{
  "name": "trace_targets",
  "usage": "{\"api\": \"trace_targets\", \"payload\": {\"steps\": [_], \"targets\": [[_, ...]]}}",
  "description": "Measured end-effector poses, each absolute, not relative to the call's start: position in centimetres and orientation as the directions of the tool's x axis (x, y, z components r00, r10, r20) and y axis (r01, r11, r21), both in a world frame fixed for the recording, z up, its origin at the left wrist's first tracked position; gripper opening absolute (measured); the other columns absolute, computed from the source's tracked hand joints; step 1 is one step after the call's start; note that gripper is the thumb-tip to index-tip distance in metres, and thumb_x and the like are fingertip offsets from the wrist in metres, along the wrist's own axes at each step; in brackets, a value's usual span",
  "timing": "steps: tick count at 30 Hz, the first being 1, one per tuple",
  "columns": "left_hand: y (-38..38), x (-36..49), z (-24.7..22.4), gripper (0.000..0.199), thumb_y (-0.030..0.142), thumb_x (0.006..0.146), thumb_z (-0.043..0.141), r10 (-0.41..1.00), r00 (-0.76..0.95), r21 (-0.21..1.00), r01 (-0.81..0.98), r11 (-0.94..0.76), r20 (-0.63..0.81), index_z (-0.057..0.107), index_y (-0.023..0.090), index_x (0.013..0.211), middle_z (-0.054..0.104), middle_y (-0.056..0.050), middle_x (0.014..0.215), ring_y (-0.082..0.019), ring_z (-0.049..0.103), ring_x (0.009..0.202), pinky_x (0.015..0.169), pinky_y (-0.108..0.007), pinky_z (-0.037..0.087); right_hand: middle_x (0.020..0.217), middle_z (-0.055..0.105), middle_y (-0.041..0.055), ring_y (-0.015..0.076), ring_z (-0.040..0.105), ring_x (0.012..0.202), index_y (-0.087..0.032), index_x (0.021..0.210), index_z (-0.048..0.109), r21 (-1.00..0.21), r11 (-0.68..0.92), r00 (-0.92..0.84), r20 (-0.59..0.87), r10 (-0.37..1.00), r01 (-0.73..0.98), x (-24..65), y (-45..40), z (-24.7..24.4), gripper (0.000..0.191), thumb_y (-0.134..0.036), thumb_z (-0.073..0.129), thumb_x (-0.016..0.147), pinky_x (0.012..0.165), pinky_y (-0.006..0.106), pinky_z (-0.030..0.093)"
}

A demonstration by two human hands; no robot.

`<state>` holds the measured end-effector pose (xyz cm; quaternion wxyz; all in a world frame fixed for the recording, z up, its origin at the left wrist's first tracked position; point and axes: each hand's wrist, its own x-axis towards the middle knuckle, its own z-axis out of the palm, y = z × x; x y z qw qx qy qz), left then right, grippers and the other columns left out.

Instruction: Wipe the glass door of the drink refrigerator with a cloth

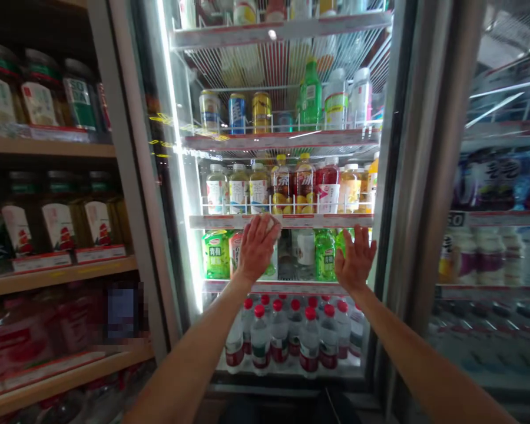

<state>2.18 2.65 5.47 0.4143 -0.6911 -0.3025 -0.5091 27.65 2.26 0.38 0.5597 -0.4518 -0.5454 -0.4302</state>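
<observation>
My left hand [257,250] is raised in front of a drinks fridge, near its middle shelf rail [327,221]. Under the fingers a small pale wad, apparently a cloth [272,222], shows at the fingertips. My right hand [357,259] is held up farther right with fingers spread and nothing in it. It seems to rest against the glass door [194,126], which carries yellow reflections; exact contact is hard to tell. Behind the hands are green bottles [216,256] and a white-labelled container [304,247], partly hidden.
Bottled teas and juices [259,188] line the shelf above, with cans [261,112] higher up. Red-capped water bottles [310,341] fill the bottom. Wooden shelving [62,275] with bottles stands left. A metal door frame [441,153] borders another fridge at right.
</observation>
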Motion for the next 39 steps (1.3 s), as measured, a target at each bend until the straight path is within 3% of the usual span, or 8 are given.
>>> {"api": "trace_targets", "payload": {"steps": [5, 12, 15, 20, 23, 27, 35, 39], "targets": [[3.4, -0.7, 8.3, 0.042, 0.025, 0.089, 0.038, -0.062, -0.192, 0.146, 0.888, -0.436, 0.980, 0.044, 0.018, 0.131, 0.031, -0.012, 0.146, -0.025, 0.018, 0.138, 0.111, -0.048, 0.021, 0.146, 0.031, 0.0114, 0.0251, 0.019, 0.138, -0.021, 0.139, 0.030, -0.049, 0.240, 0.047, 0.999, 0.014, 0.969, 27.4, 2.0, 0.5, 0.055, -0.025, 0.041, 0.086, 0.109, 0.052, 0.017], [2.2, 6.2, 5.1, 0.047, 0.016, 0.084, 0.047, -0.039, 0.503, -0.451, 0.735, -0.506, 0.864, 0.045, 0.028, 0.129, 0.044, -0.004, 0.139, -0.020, 0.021, 0.137, 0.111, -0.041, 0.026, 0.145, 0.032, 0.0127, 0.0268, 0.021, 0.137, -0.019, 0.139, 0.031, -0.020, 0.238, 0.023, 1.000, -0.009, 0.971, 27.5, 2.1, 0.5, 0.053, -0.025, 0.041, 0.087, 0.108, 0.053, 0.018], [2.6, 3.7, 6.0, 0.046, 0.018, 0.086, 0.046, -0.041, 0.428, -0.394, 0.787, -0.475, 0.903, 0.044, 0.027, 0.130, 0.042, -0.005, 0.141, -0.020, 0.021, 0.137, 0.110, -0.040, 0.026, 0.146, 0.031, 0.0127, 0.0266, 0.021, 0.137, -0.019, 0.139, 0.031, -0.011, 0.249, 0.015, 1.000, -0.013, 0.968, 27.6, 2.1, 0.5, 0.053, -0.024, 0.041, 0.087, 0.108, 0.053, 0.018], [3.3, -0.5, 8.5, 0.045, 0.023, 0.089, 0.039, -0.050, -0.066, 0.041, 0.917, -0.396, 0.997, 0.041, 0.019, 0.134, 0.028, -0.012, 0.147, -0.025, 0.015, 0.139, 0.111, -0.047, 0.022, 0.147, 0.029, 0.0119, 0.0259, 0.017, 0.138, -0.020, 0.139, 0.031, -0.049, 0.274, 0.042, 0.999, 0.030, 0.961, 27.4, 1.9, 0.5, 0.053, -0.024, 0.040, 0.086, 0.109, 0.053, 0.016], [2.4, 2.6, 6.0, 0.046, 0.017, 0.087, 0.041, -0.020, 0.223, -0.208, 0.866, -0.455, 0.975, 0.041, 0.022, 0.133, 0.034, -0.010, 0.145, -0.024, 0.015, 0.139, 0.111, -0.047, 0.022, 0.147, 0.030, 0.0117, 0.0259, 0.018, 0.138, -0.020, 0.139, 0.032, -0.052, 0.263, 0.046, 0.998, 0.032, 0.963, 27.4, 1.9, 0.5, 0.053, -0.024, 0.039, 0.087, 0.109, 0.053, 0.016], [1.4, 7.0, 2.2, 0.046, 0.012, 0.083, 0.046, -0.093, 0.717, -0.645, 0.553, -0.527, 0.691, 0.048, 0.025, 0.127, 0.045, -0.004, 0.138, -0.021, 0.022, 0.137, 0.109, -0.041, 0.029, 0.146, 0.031, 0.0123, 0.0261, 0.020, 0.137, -0.020, 0.139, 0.031, -0.025, 0.242, 0.025, 1.000, 0.002, 0.970, 27.5, 1.9, 0.5, 0.052, -0.024, 0.039, 0.087, 0.109, 0.052, 0.017], [2.4, 5.5, 7.7, 0.045, 0.015, 0.085, 0.045, -0.017, 0.277, -0.254, 0.855, -0.453, 0.961, 0.044, 0.020, 0.130, 0.035, -0.011, 0.144, -0.024, 0.013, 0.139, 0.109, -0.047, 0.027, 0.146, 0.031, 0.0124, 0.0256, 0.018, 0.138, -0.021, 0.140, 0.028, -0.032, 0.275, 0.032, 0.999, 0.005, 0.961, 27.5, 2.0, 0.6, 0.055, -0.023, 0.040, 0.087, 0.108, 0.054, 0.018], [1.6, 7.5, 5.3, 0.047, 0.010, 0.082, 0.045, -0.068, 0.582, -0.522, 0.664, -0.536, 0.810, 0.045, 0.021, 0.128, 0.046, -0.008, 0.137, -0.021, 0.018, 0.138, 0.109, -0.043, 0.030, 0.146, 0.031, 0.0119, 0.0256, 0.019, 0.138, -0.022, 0.139, 0.030, -0.041, 0.306, 0.039, 0.999, 0.014, 0.951, 27.5, 1.5, 0.7, 0.053, -0.020, 0.040, 0.087, 0.108, 0.055, 0.019]]}}
